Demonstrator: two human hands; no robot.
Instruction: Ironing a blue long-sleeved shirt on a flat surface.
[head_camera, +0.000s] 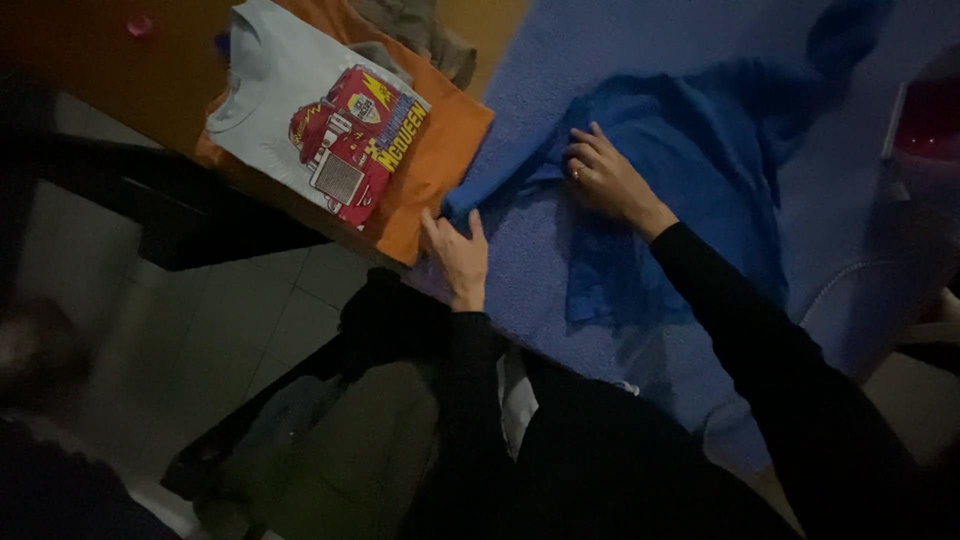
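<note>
Fingers (590, 150) of the right hand (605, 180) are spread flat on the blue garment (700, 170), mid-desk. Left hand (458, 255) fingers, loosely extended, are pressed on its corner at the desk (850, 200) edge, beside folded shirts (340, 130).

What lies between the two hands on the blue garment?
In the head view, only a fold of the blue garment spans between the left hand and the right hand; nothing else.

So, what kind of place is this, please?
Probably a home laundry spot: a padded blue ironing surface, a blue garment under both hands, a stack of folded shirts and a tiled floor.
</note>
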